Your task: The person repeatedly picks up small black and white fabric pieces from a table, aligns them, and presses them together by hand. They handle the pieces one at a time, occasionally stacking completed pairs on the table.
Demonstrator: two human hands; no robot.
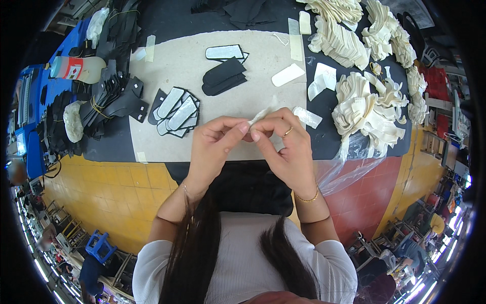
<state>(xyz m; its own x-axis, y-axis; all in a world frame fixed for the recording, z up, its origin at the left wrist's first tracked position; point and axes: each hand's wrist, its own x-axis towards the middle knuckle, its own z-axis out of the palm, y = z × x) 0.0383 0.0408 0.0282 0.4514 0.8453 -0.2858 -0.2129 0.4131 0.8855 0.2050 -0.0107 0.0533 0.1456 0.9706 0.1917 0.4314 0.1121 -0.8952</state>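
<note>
My left hand and my right hand meet over the near edge of the pale work sheet. Both pinch a small, crumpled white piece of material between thumbs and fingertips; its exact kind is hard to make out. Left of them lies a fanned pile of black-edged white fabric pieces with rounded ends. Farther off, a stack of black rounded fabric pieces sits below another black-edged white piece. Just beyond my right hand's knuckles rests a shiny white piece.
Bundles of cream fabric pieces crowd the table's right side, above a clear plastic bag. Tied black fabric strips and a plastic bottle with a red label stand at left. A loose white piece lies on the sheet.
</note>
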